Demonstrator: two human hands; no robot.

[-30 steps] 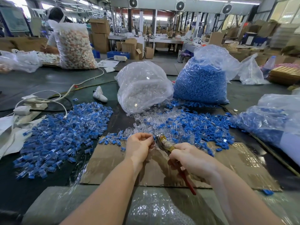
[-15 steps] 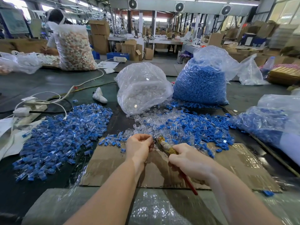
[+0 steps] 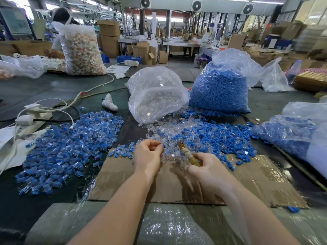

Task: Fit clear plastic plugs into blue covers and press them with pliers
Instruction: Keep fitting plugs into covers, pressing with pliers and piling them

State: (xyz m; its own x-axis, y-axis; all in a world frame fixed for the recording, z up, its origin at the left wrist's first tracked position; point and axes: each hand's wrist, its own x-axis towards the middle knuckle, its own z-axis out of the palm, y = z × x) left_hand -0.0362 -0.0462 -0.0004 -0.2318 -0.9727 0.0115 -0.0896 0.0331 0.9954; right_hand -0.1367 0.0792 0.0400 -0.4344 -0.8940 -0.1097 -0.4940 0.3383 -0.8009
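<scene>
1. On the near cardboard sheet (image 3: 251, 181), flat, brown and covered in glossy film, I see both hands working close together.
2. My left hand (image 3: 147, 157) has its fingers curled inward, the tips pinching a small blue piece (image 3: 163, 146); I cannot tell whether a plug already sits in it.
3. My right hand (image 3: 209, 171) is wrapped round the pliers (image 3: 187, 153), whose handle looks bound in worn yellowish tape; the nose points far-left toward the left fingertips. How the jaws stand I cannot tell.
4. Just beyond the hands lies a loose spread of clear plugs (image 3: 169, 129), small and glassy, mixed with blue covers (image 3: 221, 138), blocky and matte.
5. To the left sits a broad heap of assembled pieces (image 3: 70, 145), blue with clear ends.
6. Farther off stand two crinkled clear plastic bags: the plug bag (image 3: 155, 96) on the left, the cover bag (image 3: 221, 89), packed full, on the right.
7. At the far left, white cables (image 3: 53, 110) curl over the dark tabletop (image 3: 53, 89).
</scene>
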